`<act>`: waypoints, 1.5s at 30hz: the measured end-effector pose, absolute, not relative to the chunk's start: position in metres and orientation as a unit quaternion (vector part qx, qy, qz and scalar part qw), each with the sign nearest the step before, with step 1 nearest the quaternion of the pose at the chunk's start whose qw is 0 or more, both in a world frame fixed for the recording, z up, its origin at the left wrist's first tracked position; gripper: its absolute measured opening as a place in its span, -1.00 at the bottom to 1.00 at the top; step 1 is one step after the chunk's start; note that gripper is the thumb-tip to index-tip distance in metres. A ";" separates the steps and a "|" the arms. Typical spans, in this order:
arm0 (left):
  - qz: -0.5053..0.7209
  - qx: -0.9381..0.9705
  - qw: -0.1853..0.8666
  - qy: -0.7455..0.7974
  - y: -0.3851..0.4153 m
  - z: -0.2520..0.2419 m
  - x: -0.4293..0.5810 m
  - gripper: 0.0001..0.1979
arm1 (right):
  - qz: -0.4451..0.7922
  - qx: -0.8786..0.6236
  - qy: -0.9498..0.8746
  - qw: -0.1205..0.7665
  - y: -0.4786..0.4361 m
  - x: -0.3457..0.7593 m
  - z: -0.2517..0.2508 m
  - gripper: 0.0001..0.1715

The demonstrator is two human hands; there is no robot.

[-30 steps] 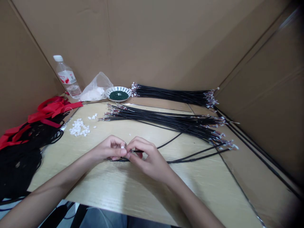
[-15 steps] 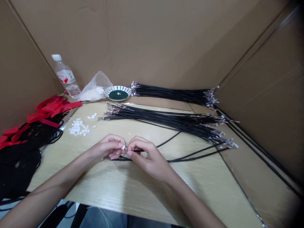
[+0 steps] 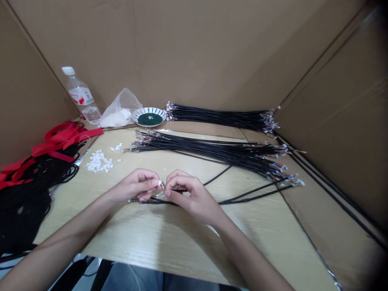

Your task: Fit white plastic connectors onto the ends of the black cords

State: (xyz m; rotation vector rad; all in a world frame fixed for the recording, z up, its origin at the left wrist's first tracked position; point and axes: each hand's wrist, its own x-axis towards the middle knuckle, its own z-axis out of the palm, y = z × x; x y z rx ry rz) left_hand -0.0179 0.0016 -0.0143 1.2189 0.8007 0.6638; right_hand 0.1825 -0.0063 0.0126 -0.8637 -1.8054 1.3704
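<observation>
My left hand (image 3: 143,185) pinches a small white connector (image 3: 159,183) between thumb and forefinger. Thin wires run from the connector toward my right hand (image 3: 188,192), whose thumb and fingertips are closed on the wire end of a black cable (image 3: 216,177). That cable stretches back to the right toward the middle bundle. Below the hands, more black cables (image 3: 248,199) lie on the table. Loose white connectors (image 3: 98,161) are piled to the left, beyond my left forearm.
Behind the hands lies a bundle of black cables (image 3: 200,147), with another bundle (image 3: 218,117) along the back wall. A patterned dish (image 3: 135,118), plastic bag (image 3: 119,111) and bottle (image 3: 81,97) stand back left. Red strips (image 3: 65,137) and black cords (image 3: 24,214) cover the left side.
The fingertips of my right hand have shifted slightly at the wires, and the white connector sits a little higher and more visible. The whole view has shifted slightly.
</observation>
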 end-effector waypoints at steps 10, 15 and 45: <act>0.275 0.534 0.727 0.333 0.000 -0.011 -0.014 -0.70 | 0.508 -0.364 -0.702 0.341 -0.009 0.181 0.012 -0.85; 0.272 0.527 0.733 0.334 -0.001 -0.011 -0.014 -0.71 | 0.504 -0.361 -0.706 0.343 -0.009 0.182 0.011 -0.87; 0.267 0.539 0.720 0.346 -0.002 -0.009 -0.013 -0.71 | 0.495 -0.365 -0.714 0.335 -0.009 0.182 0.011 -0.87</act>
